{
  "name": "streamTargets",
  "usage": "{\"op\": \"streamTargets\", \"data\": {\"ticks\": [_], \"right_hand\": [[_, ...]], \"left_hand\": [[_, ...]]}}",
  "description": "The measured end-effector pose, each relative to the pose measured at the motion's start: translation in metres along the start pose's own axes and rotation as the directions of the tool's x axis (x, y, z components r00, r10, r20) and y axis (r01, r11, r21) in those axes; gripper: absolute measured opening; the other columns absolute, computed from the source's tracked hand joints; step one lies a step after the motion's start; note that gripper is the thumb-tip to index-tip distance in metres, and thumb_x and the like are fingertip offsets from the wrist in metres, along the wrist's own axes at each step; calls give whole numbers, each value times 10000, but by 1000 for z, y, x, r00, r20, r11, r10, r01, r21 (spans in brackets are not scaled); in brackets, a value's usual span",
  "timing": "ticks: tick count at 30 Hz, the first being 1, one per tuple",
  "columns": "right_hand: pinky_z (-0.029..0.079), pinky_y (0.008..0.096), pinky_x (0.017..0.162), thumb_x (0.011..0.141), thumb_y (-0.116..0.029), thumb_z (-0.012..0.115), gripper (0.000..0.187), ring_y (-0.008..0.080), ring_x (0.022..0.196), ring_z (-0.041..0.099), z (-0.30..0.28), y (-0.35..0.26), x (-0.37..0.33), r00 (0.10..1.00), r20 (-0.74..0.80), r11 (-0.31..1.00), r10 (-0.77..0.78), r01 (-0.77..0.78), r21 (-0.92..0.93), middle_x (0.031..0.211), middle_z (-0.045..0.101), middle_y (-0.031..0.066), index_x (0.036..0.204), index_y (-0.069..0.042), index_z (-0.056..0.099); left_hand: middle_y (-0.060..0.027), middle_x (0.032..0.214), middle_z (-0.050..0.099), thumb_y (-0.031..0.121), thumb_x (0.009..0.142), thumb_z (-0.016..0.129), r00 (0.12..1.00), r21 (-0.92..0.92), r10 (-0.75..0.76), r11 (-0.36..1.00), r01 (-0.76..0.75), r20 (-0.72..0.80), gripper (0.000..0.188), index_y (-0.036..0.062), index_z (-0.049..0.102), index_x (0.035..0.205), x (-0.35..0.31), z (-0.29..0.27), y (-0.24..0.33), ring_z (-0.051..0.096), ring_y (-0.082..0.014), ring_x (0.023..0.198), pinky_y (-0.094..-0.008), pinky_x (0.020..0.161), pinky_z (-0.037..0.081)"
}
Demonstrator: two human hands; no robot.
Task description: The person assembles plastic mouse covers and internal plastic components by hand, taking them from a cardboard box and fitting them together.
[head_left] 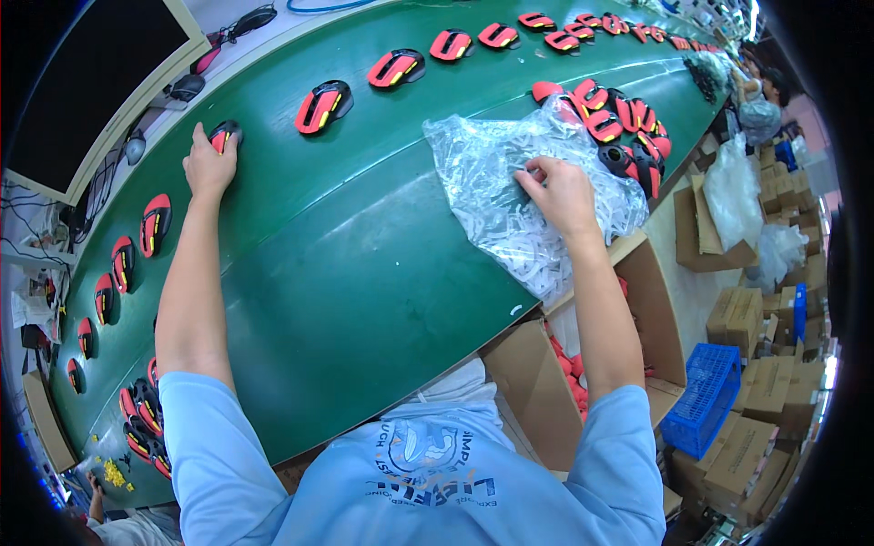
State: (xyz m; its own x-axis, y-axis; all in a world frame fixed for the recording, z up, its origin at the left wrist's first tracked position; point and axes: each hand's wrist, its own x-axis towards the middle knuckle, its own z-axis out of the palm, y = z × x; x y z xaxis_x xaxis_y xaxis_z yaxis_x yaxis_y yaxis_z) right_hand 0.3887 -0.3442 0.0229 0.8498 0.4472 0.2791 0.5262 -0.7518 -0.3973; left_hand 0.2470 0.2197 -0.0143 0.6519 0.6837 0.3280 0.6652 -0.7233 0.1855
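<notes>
At the far left of the green table, my left hand [210, 166] has its fingers around a red and black computer mouse [224, 136], which rests on the tabletop; the hand covers part of it. My right hand [562, 193] is over a clear plastic bag [473, 168] with many small white strips [533, 246] in it. Its thumb and fingers are curled together, and whatever is between them is too small to make out. Just beyond the bag lies a pile of similar red and black mice [628, 127].
A spaced row of mice [323, 107] curves along the table's far side and down its left. An open cardboard box [537, 391] with red parts stands at the near right edge. A monitor [100, 82] is at far left; a blue crate [701, 400] and cartons stand right.
</notes>
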Motion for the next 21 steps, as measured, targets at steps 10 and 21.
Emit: {"op": "streamTargets", "data": {"ticks": [10, 21], "right_hand": [[371, 263, 654, 870, -13, 836, 137, 60, 708, 492, -40, -62, -56, 996, 80, 779, 48, -87, 621, 819, 648, -33, 936, -36, 717], [485, 373, 713, 814, -80, 876, 140, 245, 767, 628, 53, -191, -106, 879, 60, 722, -474, 349, 597, 876, 741, 56, 918, -64, 782]], "left_hand": [[-203, 1384, 662, 157, 803, 918, 806, -654, 592, 620, -434, 26, 941, -48, 417, 1572, -237, -134, 79, 660, -377, 1180, -454, 1059, 531], [-128, 1408, 677, 243, 754, 918, 823, -580, 568, 665, -470, -15, 755, 45, 629, 1422, -307, -115, 77, 654, -326, 1095, -453, 971, 496]]}}
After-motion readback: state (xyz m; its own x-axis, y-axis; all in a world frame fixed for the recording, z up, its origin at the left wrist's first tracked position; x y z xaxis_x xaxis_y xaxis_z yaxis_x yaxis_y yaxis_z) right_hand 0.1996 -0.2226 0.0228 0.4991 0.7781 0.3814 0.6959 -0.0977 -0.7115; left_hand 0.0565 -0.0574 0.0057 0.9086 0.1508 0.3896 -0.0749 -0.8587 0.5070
